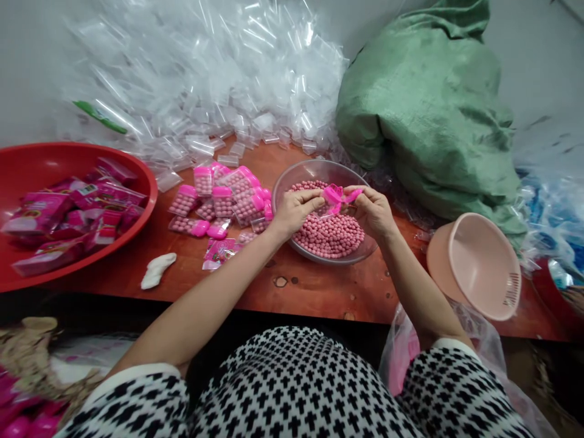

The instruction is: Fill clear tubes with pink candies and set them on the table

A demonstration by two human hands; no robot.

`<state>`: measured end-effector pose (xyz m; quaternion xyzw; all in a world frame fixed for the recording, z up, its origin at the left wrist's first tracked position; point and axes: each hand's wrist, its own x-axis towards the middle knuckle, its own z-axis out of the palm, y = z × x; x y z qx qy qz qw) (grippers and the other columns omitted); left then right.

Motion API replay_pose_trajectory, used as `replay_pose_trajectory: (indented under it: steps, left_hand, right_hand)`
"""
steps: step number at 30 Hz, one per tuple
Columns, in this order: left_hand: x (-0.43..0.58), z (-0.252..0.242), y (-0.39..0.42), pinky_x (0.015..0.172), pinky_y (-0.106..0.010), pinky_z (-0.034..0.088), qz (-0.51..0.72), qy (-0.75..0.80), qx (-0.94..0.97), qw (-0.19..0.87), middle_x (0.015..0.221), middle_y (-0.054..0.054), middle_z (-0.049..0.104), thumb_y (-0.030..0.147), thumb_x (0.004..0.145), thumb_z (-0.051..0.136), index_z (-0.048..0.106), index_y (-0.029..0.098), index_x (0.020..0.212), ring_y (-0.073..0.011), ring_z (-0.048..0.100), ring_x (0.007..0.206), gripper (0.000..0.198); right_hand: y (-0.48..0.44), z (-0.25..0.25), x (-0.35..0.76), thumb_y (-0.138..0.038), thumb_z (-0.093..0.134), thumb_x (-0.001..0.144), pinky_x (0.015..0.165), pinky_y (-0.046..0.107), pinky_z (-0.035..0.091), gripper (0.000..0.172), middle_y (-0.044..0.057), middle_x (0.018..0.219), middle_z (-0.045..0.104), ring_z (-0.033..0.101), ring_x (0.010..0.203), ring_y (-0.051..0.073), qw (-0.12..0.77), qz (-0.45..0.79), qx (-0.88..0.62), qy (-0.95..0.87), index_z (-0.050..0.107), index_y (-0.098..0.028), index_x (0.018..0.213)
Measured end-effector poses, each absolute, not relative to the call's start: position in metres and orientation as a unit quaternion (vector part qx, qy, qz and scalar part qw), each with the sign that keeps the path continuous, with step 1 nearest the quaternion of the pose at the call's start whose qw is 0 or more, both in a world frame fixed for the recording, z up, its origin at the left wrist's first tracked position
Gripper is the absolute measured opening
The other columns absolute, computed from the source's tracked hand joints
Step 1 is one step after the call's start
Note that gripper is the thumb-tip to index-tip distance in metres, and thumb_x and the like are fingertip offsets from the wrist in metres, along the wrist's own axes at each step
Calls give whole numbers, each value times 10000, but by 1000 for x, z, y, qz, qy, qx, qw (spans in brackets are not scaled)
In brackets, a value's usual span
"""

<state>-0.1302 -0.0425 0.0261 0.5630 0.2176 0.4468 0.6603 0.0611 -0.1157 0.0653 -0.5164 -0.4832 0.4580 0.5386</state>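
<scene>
Black-and-white patterned sleeves nearest the lens, forearms reaching out over the bench [319, 292]. Left hand [294, 210] and right hand [371, 210] both pinched shut on one small pink-capped clear case [335, 198], held just above the glass bowl [319, 255] of pink candy balls [331, 234]; whether case is filled, cannot tell. Filled cases [223, 201] heaped just left of bowl, so a fair batch judged done. Bowl well stocked and large heap of empty clear cases [205, 91] at back: much judged left. Red basin [27, 170] of pink packets at far left, pink strainer [474, 264] and green sack [433, 115] at right. White scrap [157, 271] near edge. Nothing obstructing hands.
</scene>
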Motion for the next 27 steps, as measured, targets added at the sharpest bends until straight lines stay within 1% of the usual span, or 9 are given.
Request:
replay_pose_trajectory:
  steps: [3, 5, 7, 13, 15, 18, 20, 23, 27]
  left_hand:
    - [-132, 27, -44, 1020, -385, 495, 439, 212, 625, 610, 1081, -103, 781, 395, 768, 762, 814, 175, 936, -259, 700, 1059, 282]
    - [-133, 28, -44, 1038, -377, 482, 442, 220, 650, 578, 1075, -103, 779, 354, 780, 742, 815, 183, 916, -248, 690, 1067, 230]
    - [-134, 27, -44, 1052, -372, 471, 448, 226, 660, 560, 1069, -106, 775, 331, 783, 734, 815, 184, 910, -241, 680, 1076, 211]
    - [-134, 21, -41, 1047, -386, 480, 464, 222, 655, 554, 1068, -92, 767, 312, 780, 727, 810, 192, 893, -242, 675, 1086, 184]
    - [-134, 20, -41, 1030, -390, 492, 471, 212, 653, 554, 1054, -82, 773, 314, 780, 727, 808, 199, 885, -241, 685, 1061, 176]
    - [-134, 22, -43, 1012, -382, 504, 472, 209, 640, 569, 1054, -78, 781, 324, 801, 701, 808, 199, 895, -238, 696, 1041, 189]
    - [-134, 23, -44, 1007, -376, 507, 474, 217, 629, 577, 1068, -84, 782, 320, 814, 687, 810, 192, 919, -238, 700, 1041, 206]
    - [-134, 24, -45, 996, -374, 510, 485, 235, 626, 565, 1058, -91, 786, 291, 807, 697, 811, 181, 924, -241, 705, 1031, 197]
    - [-134, 24, -45, 958, -359, 527, 478, 260, 619, 566, 1034, -92, 788, 264, 812, 695, 808, 166, 927, -234, 708, 1008, 189]
  right_hand:
    - [-108, 70, 54, -637, 794, 679, 778, 379, 652, 505, 54, 1015, 721, 703, 908, 196, 475, 525, -527, -471, 674, -218, 933]
    - [-104, 74, 50, -655, 766, 691, 794, 431, 651, 512, 72, 962, 732, 710, 917, 224, 409, 609, -515, -443, 670, -205, 917]
    - [-103, 75, 46, -633, 743, 710, 805, 478, 643, 475, 79, 877, 743, 719, 888, 247, 378, 664, -502, -405, 669, -201, 895]
    - [-102, 67, 33, -467, 747, 713, 864, 476, 620, 311, 50, 719, 733, 710, 794, 231, 441, 708, -462, -303, 681, -186, 828]
    - [-103, 66, 30, -462, 735, 733, 873, 468, 619, 296, 42, 722, 733, 707, 802, 225, 455, 711, -452, -287, 681, -192, 842]
    - [-104, 68, 26, -524, 705, 785, 856, 451, 629, 337, 38, 755, 734, 705, 797, 211, 442, 716, -456, -288, 659, -204, 881]
    - [-105, 72, 24, -552, 701, 807, 840, 435, 637, 363, 15, 793, 731, 701, 765, 183, 442, 706, -463, -303, 635, -224, 949]
    - [-108, 76, 20, -491, 767, 787, 828, 390, 639, 355, -41, 902, 726, 688, 743, 127, 507, 624, -476, -357, 598, -272, 1009]
    - [-110, 74, 12, -470, 828, 727, 825, 315, 614, 363, -8, 1082, 740, 694, 903, 139, 577, 483, -494, -436, 623, -247, 928]
